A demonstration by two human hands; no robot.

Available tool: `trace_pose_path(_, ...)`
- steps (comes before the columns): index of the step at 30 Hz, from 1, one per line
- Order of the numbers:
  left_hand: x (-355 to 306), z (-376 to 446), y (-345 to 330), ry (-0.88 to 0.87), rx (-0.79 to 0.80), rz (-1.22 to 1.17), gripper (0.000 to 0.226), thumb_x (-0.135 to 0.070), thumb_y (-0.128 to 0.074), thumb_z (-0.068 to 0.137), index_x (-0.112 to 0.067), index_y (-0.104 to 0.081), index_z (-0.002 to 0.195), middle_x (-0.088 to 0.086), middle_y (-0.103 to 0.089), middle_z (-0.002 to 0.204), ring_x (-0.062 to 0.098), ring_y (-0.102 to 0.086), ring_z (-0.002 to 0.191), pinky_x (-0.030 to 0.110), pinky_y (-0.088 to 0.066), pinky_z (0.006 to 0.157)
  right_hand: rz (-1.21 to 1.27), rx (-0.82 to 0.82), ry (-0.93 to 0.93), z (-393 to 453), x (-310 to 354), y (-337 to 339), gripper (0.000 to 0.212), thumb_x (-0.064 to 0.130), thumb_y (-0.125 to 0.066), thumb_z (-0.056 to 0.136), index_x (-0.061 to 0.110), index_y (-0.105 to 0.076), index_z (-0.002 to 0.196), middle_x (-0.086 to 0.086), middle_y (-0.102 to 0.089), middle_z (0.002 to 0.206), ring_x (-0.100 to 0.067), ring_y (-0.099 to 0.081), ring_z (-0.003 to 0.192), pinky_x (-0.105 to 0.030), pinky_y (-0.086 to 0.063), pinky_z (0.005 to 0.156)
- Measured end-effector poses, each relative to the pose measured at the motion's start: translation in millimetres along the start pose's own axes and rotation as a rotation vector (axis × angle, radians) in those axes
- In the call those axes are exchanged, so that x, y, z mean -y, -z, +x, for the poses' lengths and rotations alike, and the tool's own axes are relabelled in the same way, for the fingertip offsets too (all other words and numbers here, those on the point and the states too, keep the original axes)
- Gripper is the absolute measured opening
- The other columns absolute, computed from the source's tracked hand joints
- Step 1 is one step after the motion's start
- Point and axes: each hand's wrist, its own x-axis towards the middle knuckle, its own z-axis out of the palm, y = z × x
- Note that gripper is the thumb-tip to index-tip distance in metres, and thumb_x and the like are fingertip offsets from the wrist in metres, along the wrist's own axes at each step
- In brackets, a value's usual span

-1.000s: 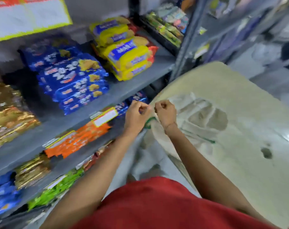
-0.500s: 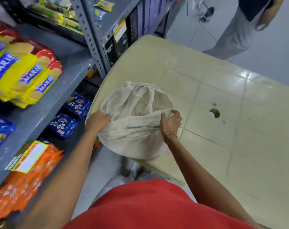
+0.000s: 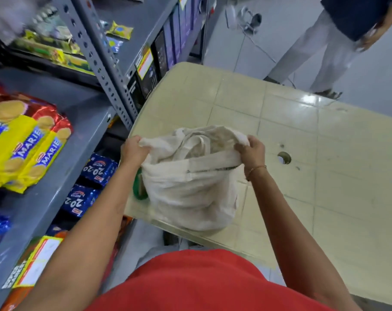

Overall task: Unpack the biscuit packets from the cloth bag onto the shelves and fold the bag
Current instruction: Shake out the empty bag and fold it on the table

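1. Cloth bag [image 3: 190,194] is sat on tabletop [image 3: 302,198] near edge, mouth up.
2. Left rim is gripped by left hand [image 3: 134,151].
3. Right rim is gripped by right hand [image 3: 251,151].

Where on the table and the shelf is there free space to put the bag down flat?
The table is bare right of the cloth bag, around its round hole, and beyond the bag toward the far edge. The grey shelf is bare right of the Marie packets. The lower shelf, holding blue 20-20 packets, is crowded.
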Motion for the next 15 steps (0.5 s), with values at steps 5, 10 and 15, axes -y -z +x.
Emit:
trace_pose_path(5, -76.7, 16.9, 27.2, -0.094, -0.020, -0.588, 0.013, -0.014, -0.064, 0.075, -0.020, -0.053, 0.076, 0.003, -0.057, 0.079, 0.020, -0.053, 0.074, 0.028, -0.042, 0.061, 0.193, -0.062, 0.280, 11.6, 86.9, 15.8, 0.007, 0.015, -0.064, 0.072, 0.011, -0.063, 0.078, -0.004, -0.059, 0.076, -0.014, -0.051, 0.074, -0.030, -0.044, 0.067)
trace_pose_path(10, -146.0, 18.1, 61.1, -0.338, -0.044, -0.914, 0.016, -0.016, -0.069, 0.075, -0.023, -0.055, 0.078, -0.007, -0.057, 0.078, 0.006, -0.052, 0.070, 0.016, -0.044, 0.058, 0.811, 0.133, 0.344, 7.3, 169.7, 46.2, 0.006, 0.011, -0.055, 0.075, 0.012, -0.061, 0.073, -0.002, -0.061, 0.071, -0.018, -0.059, 0.072, -0.026, -0.050, 0.067)
trace_pose_path(15, -151.5, 15.0, 55.9, -0.441, -0.043, -1.055, 0.019, -0.005, -0.063, 0.073, -0.020, -0.053, 0.079, -0.003, -0.058, 0.078, 0.007, -0.053, 0.071, 0.019, -0.045, 0.064, 0.535, -0.185, 0.595, -8.9, 156.7, 70.6, 0.026, -0.007, -0.052, 0.074, 0.018, -0.046, 0.068, 0.009, -0.048, 0.061, -0.012, -0.044, 0.060, -0.023, -0.037, 0.053)
